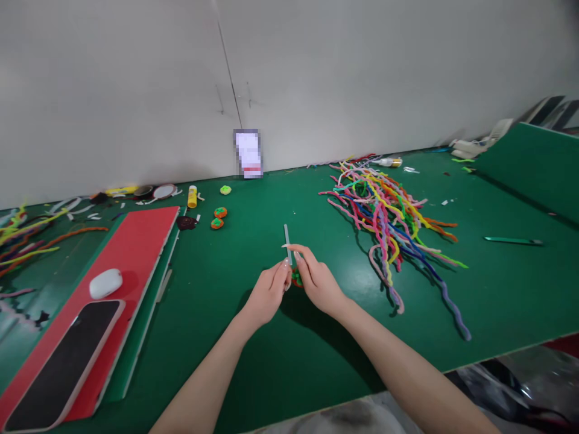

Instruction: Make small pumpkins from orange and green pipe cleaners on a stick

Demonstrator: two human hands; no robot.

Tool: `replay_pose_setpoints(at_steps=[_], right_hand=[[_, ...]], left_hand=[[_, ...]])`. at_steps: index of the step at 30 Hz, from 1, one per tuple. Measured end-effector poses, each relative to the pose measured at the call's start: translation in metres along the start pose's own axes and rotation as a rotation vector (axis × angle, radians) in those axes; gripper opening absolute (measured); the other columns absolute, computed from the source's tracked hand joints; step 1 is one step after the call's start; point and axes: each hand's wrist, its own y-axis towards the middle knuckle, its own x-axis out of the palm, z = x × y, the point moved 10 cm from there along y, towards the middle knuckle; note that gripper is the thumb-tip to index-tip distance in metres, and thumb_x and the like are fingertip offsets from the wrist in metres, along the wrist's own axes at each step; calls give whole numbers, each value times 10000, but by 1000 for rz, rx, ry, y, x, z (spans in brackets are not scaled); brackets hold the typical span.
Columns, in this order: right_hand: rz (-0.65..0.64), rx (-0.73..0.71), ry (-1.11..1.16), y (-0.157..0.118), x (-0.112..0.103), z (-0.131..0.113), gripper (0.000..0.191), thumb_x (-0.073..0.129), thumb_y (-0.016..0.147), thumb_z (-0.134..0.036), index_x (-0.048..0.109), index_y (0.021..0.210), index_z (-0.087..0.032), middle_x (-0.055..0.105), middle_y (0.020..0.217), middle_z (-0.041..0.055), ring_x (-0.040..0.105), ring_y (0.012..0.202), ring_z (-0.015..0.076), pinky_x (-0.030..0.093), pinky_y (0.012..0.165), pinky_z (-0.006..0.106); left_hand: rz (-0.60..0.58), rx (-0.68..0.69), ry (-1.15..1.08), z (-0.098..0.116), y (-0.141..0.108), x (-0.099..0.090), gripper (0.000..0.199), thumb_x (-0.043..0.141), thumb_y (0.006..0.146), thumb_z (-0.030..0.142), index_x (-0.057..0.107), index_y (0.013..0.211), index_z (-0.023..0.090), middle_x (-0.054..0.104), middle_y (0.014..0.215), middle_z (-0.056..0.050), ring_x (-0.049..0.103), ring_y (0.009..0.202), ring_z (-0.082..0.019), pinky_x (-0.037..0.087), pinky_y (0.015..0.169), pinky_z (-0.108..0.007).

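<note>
Near the middle of the green table, my left hand (272, 288) is closed, its thumb and fingertips pinching the lower end of a thin, pale translucent strip (286, 234). The strip points away from me. From the right, my right hand (322, 282) closes on the same strip, its index finger crossing it and its thumb bent close by. Between and just under the hands shows a small fuzzy orange-and-green piece (297, 278); most of it is hidden by fingers, and I cannot tell which hand touches it.
Two similar orange-and-green pieces (219, 217), a glue stick (192, 196) and a propped phone (248, 154) sit farther back. On the right lie many colourful pipe cleaners (384, 211) and green tweezers (512, 241). A red board (147, 241) on the left carries a dark phone (67, 364) and white case (105, 283).
</note>
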Motion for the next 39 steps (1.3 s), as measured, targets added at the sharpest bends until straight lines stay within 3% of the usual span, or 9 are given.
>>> replay_pose_setpoints(at_steps=[6,11,22,30,35,39], right_hand=[[28,19,1,0,-4,3,364,232,907,-308,379,1223,-205,445,505,-38,416,395,115,302,433,226],[59,14,19,0,-7,4,364,237,905,-309,388,1223,-217,471,540,-21,432,415,123,324,446,238],[48,9,-21,-1,-7,2,373,234,901,-299,373,1236,-213,486,533,-17,458,419,134,335,457,248],[66,-6,-111,-1,-7,1,393,219,898,-316,377,1238,-194,486,526,-11,451,402,131,321,450,241],[61,-25,-188,-1,-5,1,406,210,899,-323,375,1244,-185,527,547,8,456,401,133,309,448,240],[76,-37,-210,-1,-5,2,409,231,896,-318,383,1252,-188,544,556,17,443,396,129,294,448,235]], left_hand=[[-99,-41,-132,1,-2,9,355,293,866,407,359,602,179,229,470,74,198,422,-65,176,420,-216],[-175,-71,-66,3,-2,12,246,385,821,332,377,632,176,291,508,73,233,437,-57,202,430,-201],[-178,-85,1,2,-1,13,179,413,775,291,351,643,188,306,507,81,259,426,-56,221,438,-202],[-64,89,362,16,-4,7,242,349,820,274,300,598,189,292,528,57,271,479,-84,213,479,-236],[-46,126,619,19,-5,9,221,309,827,234,324,611,191,359,518,42,323,464,-99,190,486,-255],[-32,114,671,19,-5,7,231,294,831,237,356,614,191,392,522,30,345,468,-108,189,484,-258]])
